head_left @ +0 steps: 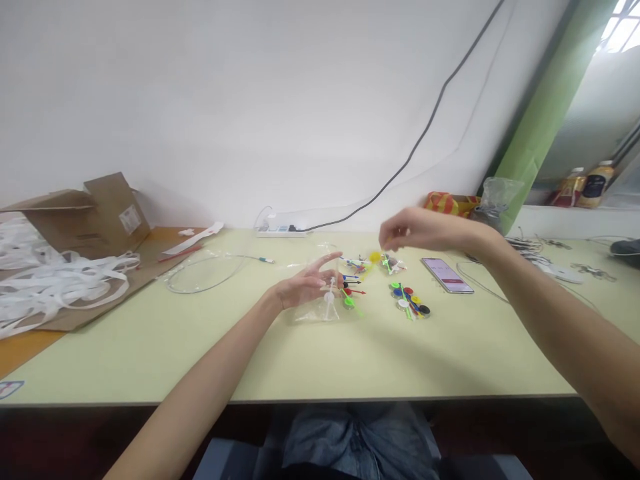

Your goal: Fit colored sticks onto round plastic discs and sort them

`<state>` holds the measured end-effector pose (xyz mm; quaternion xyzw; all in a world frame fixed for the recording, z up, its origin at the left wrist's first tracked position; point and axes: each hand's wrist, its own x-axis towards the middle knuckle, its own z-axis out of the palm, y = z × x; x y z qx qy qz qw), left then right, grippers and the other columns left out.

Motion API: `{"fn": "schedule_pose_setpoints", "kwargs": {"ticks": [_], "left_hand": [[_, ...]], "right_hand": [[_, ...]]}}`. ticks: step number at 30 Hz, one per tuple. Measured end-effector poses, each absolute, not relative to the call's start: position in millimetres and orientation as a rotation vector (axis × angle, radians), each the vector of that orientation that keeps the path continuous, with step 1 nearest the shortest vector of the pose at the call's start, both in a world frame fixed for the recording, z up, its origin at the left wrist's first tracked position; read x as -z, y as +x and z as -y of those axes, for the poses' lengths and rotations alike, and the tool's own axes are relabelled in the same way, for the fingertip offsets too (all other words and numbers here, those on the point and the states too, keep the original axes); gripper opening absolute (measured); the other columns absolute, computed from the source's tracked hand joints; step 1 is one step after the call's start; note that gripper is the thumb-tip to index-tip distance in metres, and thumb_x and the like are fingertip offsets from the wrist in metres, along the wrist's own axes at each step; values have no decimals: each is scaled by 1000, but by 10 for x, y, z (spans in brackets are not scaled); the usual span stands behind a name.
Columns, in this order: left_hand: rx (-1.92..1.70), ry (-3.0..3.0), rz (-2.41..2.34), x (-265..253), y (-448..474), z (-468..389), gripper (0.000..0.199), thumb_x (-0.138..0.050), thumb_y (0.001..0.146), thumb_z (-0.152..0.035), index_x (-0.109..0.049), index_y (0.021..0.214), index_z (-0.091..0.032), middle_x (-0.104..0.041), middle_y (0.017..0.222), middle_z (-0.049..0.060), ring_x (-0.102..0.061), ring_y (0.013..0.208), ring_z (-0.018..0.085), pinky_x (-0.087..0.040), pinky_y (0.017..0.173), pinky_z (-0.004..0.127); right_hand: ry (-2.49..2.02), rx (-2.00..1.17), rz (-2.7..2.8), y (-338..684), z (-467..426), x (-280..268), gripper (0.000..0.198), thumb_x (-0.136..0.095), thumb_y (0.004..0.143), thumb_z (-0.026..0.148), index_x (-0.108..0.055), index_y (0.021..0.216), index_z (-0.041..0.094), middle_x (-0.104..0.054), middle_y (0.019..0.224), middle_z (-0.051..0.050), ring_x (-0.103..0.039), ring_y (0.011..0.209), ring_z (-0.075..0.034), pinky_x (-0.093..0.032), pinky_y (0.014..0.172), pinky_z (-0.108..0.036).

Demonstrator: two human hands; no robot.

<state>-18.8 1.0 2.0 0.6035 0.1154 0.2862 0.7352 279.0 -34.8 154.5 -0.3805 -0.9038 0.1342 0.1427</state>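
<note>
"Two hands over one worktop (225,363): what could have gone wrong?"

"The clear bag (314,313) worried me most. It was thin and limp at my left hand (303,288), so a tug or a loose hold could have let its mouth fold shut, and a piece would have snagged on the film. The white piece (329,298) showed at the bag, though I couldn't tell if it was inside."

"And the other side?"

"The yellow piece (375,257) was a blur just left of and below my right hand (407,230). A poor pinch could have dropped it among the bundles (393,265) on the far side. A careless sleeve could also have mixed in the coloured pile (397,293), to the right, near the phone (447,275)."

"How were your fingers?"

"On the left, my index finger stretched to the far right, apart from the others, which bent nearer the bag; whether they clamped it, I couldn't tell. On the right, they curled inward above the worktop, tips too blurred to show whether they gripped the yellow piece. The green piece (349,303) lay just right of the white one."
</note>
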Motion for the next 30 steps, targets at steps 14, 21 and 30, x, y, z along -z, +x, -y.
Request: {"fn": "schedule_pose_setpoints", "kwargs": {"ticks": [14, 21, 30], "left_hand": [[-562, 1332, -220, 18, -195, -15, 80, -72, 81, -18, -39, 153, -30, -65, 115, 9, -62, 111, 27, -37, 106, 49], [-586, 1302, -229, 21, -177, -7, 87, -75, 75, -14, -38, 153, -29, -68, 110, 8, -64, 107, 26, -38, 101, 45], [-613, 1320, -249, -25, -235, -24, 93, -76, 74, -16, -34, 156, -27, -69, 111, 11, -64, 107, 26, -41, 98, 44]], "right_hand": [[-753, -338, 2665, 1802, -52, -1280, 19, -61, 86, 11, -79, 90, 16, -77, 92, -6, -67, 82, -16, -49, 75, -28], [-760, -446, 2517, 1977, -223, -1091, 36, -58, 86, 11, -72, 119, 19, -76, 111, -7, -68, 97, -17, -50, 80, -28], [-1585, -191, 2486, 2198, 89, -980, 16, -57, 87, 21, -71, 81, 17, -71, 66, -4, -60, 64, -17, -37, 61, -28]]}}
